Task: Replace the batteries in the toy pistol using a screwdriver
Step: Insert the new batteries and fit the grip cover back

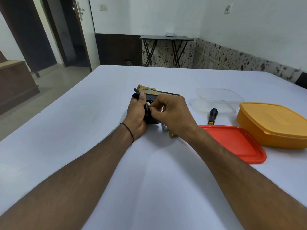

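Both our hands meet on the toy pistol (147, 89), mid-table.
White table (58, 130) spreads open on our left, its edge well off. Our left hand (135, 113) wraps the black grip, thumb up along it. The pistol's gold top runs left to right, grip toward us. Our right hand (172, 112) pinches a small pale piece (148, 103) at the grip. Rightward lie a screwdriver (212, 116), red lid (232, 143) and orange box (272, 125).

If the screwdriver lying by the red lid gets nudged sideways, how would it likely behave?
The screwdriver looks round-handled, so it would probably roll on the smooth white table. Small and slim, it is likely light and stiff.
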